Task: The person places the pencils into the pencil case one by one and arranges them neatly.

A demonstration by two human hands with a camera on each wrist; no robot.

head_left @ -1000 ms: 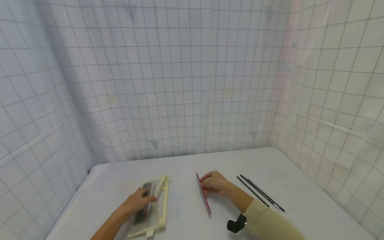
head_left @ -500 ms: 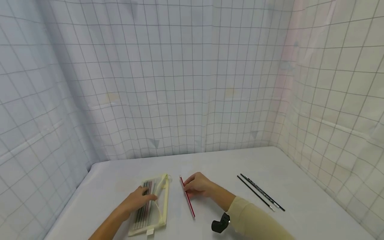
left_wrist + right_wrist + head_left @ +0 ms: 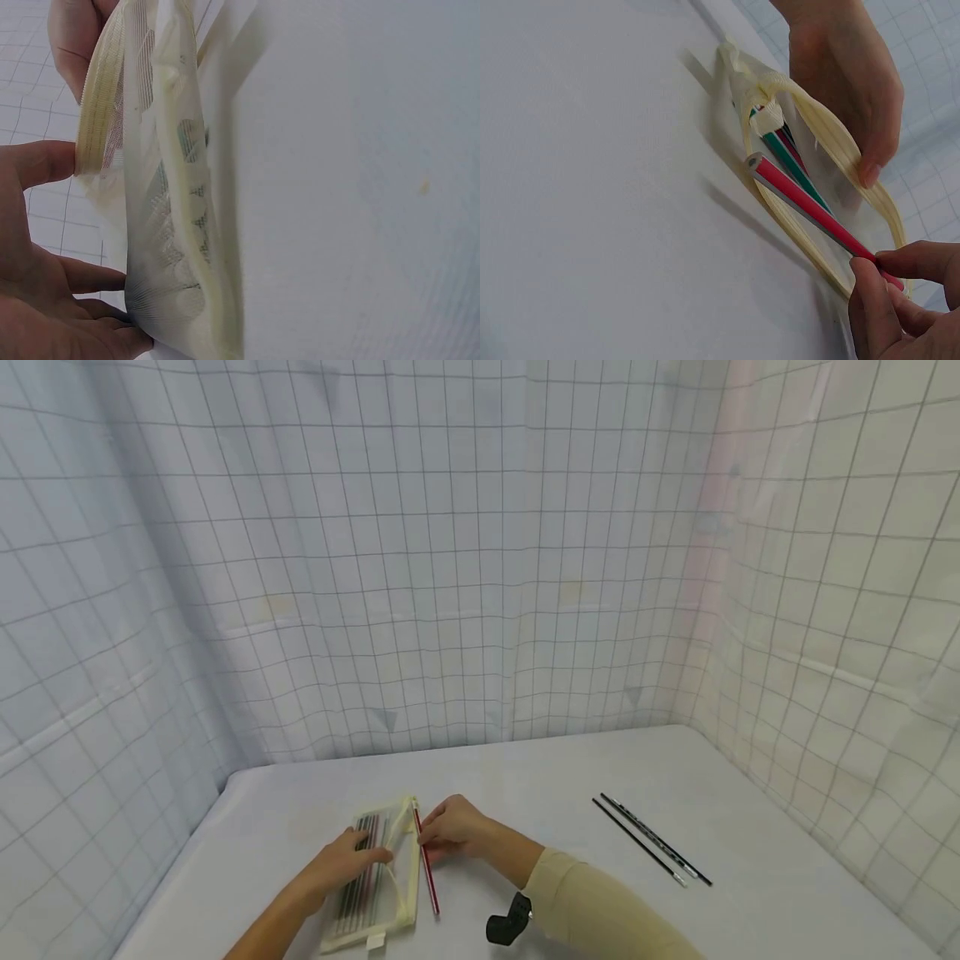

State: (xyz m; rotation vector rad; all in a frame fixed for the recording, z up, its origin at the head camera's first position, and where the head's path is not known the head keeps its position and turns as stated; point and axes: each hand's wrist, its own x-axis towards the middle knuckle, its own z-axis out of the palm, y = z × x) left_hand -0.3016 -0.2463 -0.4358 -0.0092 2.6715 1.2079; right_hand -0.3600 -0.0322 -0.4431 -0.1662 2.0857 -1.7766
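A translucent pencil case (image 3: 401, 897) with pale yellow edging lies on the left of the table, several pencils inside. My left hand (image 3: 341, 864) holds its upper layer, the thumb at the zip edge (image 3: 94, 112). The case's mouth gapes in the right wrist view, where a green pencil (image 3: 795, 165) shows inside. My right hand (image 3: 453, 828) pinches a red pencil (image 3: 429, 877) with thumb and fingers. That pencil lies along the mouth, its blunt end (image 3: 756, 161) near the white zip tab (image 3: 767, 118). Whether any of it is inside the case I cannot tell.
Several dark pencils (image 3: 652, 839) lie side by side on the right of the white table (image 3: 555, 777), one patterned. A black device (image 3: 508, 920) is strapped at my right wrist. Grid-patterned cloth (image 3: 450, 568) hangs behind the table and at both sides.
My right hand has moved left with the red pencil, from mid-table to the case's open edge. The pencil has turned slightly more upright in view. My left hand has stayed put.
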